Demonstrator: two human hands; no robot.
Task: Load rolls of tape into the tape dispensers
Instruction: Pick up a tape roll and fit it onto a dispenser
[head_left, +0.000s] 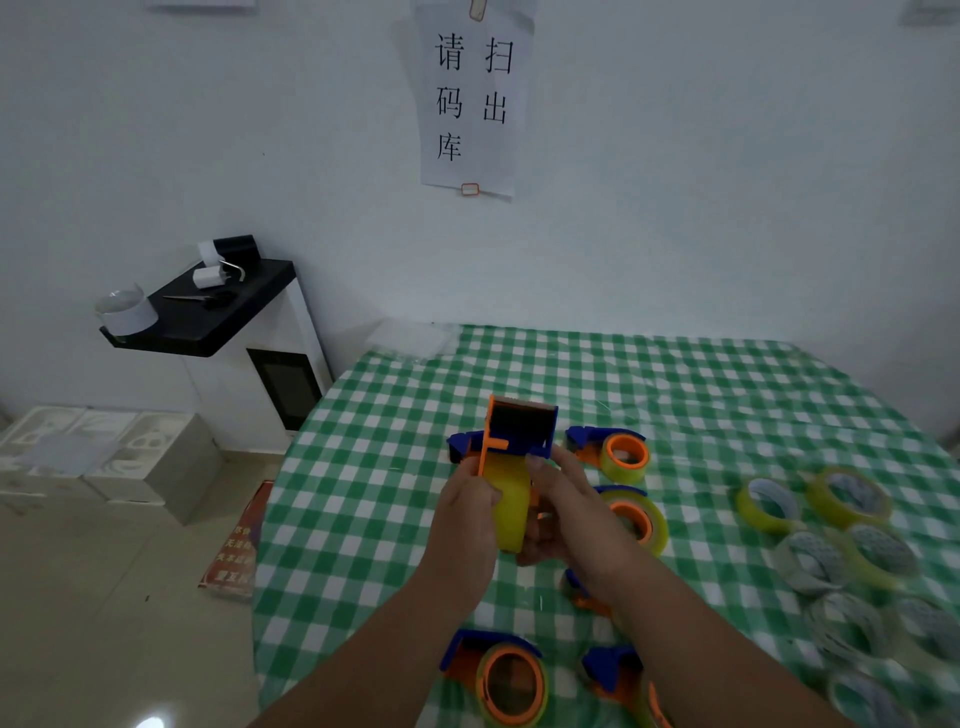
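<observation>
Green-and-white checked cloth is covering the table (675, 384), which is set against a pale wall where a paper sign (475, 98) is hanging. Above the middle of the cloth, a blue and orange tape dispenser (519, 434) is being held up with a yellow roll of tape (509, 512) seated in it.

The left hand (467, 512) is being curled round the left side of the roll, fingers wrapped on it. The right hand (558, 512) is being closed round the right side of the dispenser, with one finger stretched up toward the blue head. The roll looks already seated, so the step is judged to be feeding the loose end up through the head. The roll should be steadied while the end is being drawn, and the strip kept flat so it is not sticking to itself; whether an end is already freed cannot be told.

The roll is looking glossy, translucent yellow and thick. Loaded dispensers are lying just beyond and beside the hands, one at far right (615, 452), one behind the right hand (636, 519), one near (501, 675). Spare rolls (841, 545) are being kept in a cluster well to the right.
</observation>
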